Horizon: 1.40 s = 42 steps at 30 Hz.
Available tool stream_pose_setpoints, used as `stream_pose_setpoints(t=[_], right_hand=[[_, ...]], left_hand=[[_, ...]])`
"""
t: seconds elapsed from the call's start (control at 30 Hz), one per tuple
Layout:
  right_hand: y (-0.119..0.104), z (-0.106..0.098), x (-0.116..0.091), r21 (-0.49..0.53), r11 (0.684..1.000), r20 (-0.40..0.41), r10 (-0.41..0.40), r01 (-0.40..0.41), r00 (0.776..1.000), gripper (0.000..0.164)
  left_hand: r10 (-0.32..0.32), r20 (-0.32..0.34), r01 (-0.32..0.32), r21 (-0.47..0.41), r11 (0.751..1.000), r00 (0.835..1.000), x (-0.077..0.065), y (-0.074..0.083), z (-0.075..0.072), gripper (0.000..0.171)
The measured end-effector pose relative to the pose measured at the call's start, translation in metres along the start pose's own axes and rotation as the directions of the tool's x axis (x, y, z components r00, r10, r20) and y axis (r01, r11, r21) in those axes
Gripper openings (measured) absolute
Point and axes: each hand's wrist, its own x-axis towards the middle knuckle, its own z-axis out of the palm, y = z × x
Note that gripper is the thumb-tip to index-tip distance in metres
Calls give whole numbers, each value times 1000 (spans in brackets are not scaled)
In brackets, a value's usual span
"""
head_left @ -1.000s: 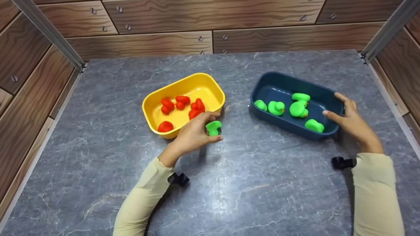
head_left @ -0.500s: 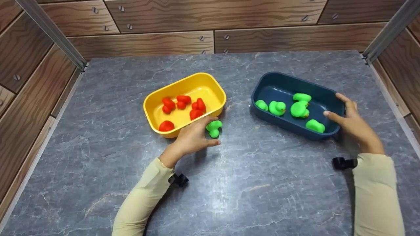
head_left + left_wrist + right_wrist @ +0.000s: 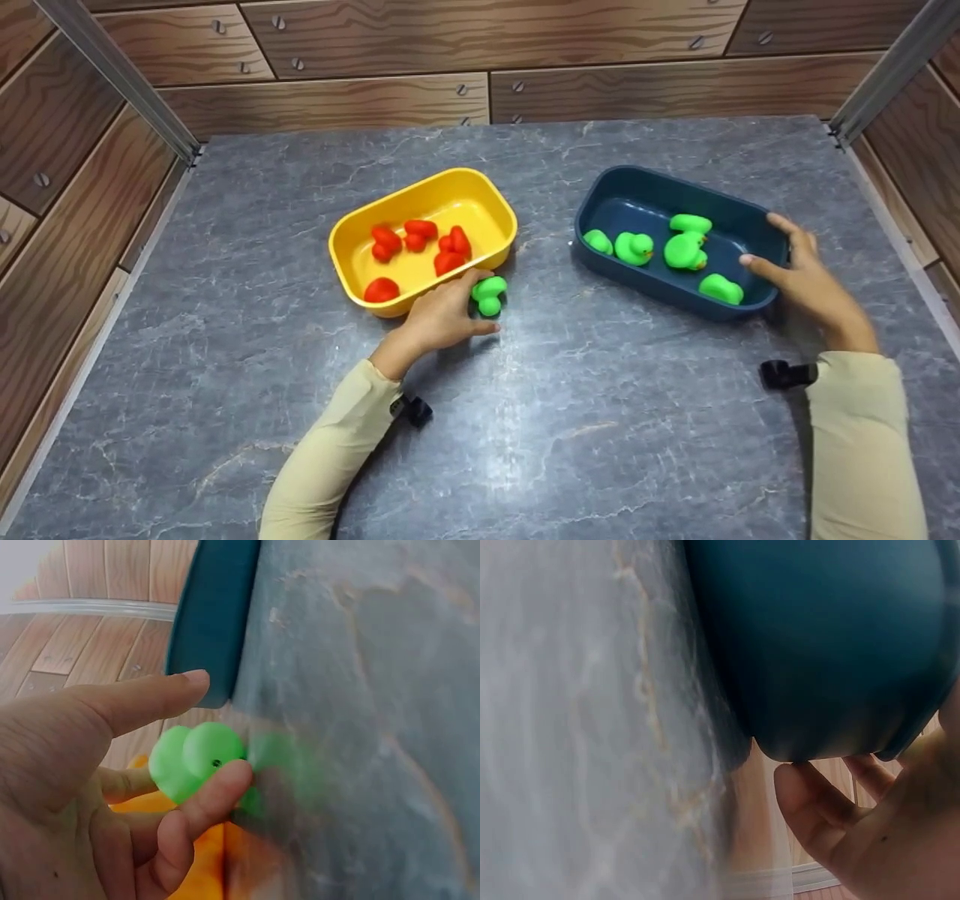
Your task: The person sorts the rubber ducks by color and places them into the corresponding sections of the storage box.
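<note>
A green toy duck point(image 3: 489, 295) stands on the table just in front of the yellow bin point(image 3: 341, 274). My left hand point(image 3: 444, 311) is around the duck with its thumb spread away. In the left wrist view the fingers lie beside the duck point(image 3: 210, 754), and a gap separates it from the thumb. My right hand point(image 3: 814, 281) grips the right end of the dark blue bin point(image 3: 637, 283), thumb over the rim and fingers outside. Several green toy ducks point(image 3: 634, 248) lie in that bin. In the right wrist view fingers touch the outer wall of the blue bin point(image 3: 825, 652).
Several small red rounded toys point(image 3: 382, 289) lie in the yellow bin. Grey marbled table surface point(image 3: 585, 390) stretches between the bins and toward the front. Wood-patterned walls point(image 3: 375, 45) enclose the back and sides.
The left thumb has moved slightly away from the green duck, and the duck has turned and come down to the table. The right hand stays on the blue bin.
</note>
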Motion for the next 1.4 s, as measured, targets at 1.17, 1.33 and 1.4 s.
stream_pose_setpoints(t=[1.17,1.33,1.4], right_hand=[[1,1,-2,24,1000,4,-11,11,1000,84],[1,1,-1,-6,1000,3,-19,19,1000,85],[0,0,0,-20,1000,6,-21,21,1000,84]], left_hand=[[50,-87,-58,-89,994,995,-8,3,0,53],[65,-95,-76,-116,990,993,-11,8,-2,53],[76,-105,-89,-127,988,992,-12,11,-2,53]])
